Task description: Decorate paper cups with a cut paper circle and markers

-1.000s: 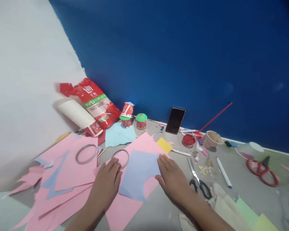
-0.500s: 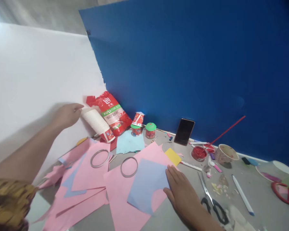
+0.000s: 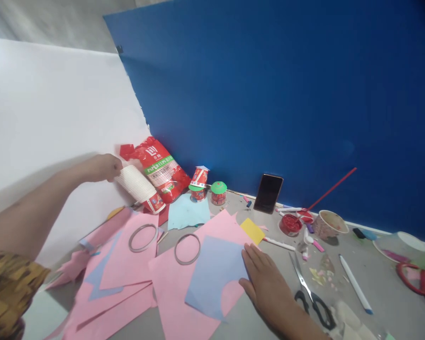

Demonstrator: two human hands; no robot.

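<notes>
At the open end of a leaning stack of paper cups (image 3: 136, 182), my left hand (image 3: 106, 167) has its fingers closed on the rim of the end cup. The stack is white, with a red printed cup at its lower end, and rests against a red paper-cup bag (image 3: 163, 165). My right hand (image 3: 264, 276) lies flat, fingers stretched out, at the right edge of a light blue sheet (image 3: 216, 269) with a curved cut-out. Under that sheet is a pink sheet (image 3: 170, 302). One grey ring (image 3: 187, 262) lies on the pink paper, left of the blue sheet.
Another ring (image 3: 131, 243) lies on pink papers at left. Small decorated cups (image 3: 218, 193) stand by the blue board (image 3: 269, 94). A phone (image 3: 268, 192) leans there. Black-handled scissors (image 3: 313, 297), a red pot (image 3: 290, 225), a marker (image 3: 356, 283) and red scissors (image 3: 420, 281) are at right.
My left hand has curled its fingers from a looser reach into a closed grip on the cup stack's end. My right hand stays flat on the paper. The view has shifted slightly.
</notes>
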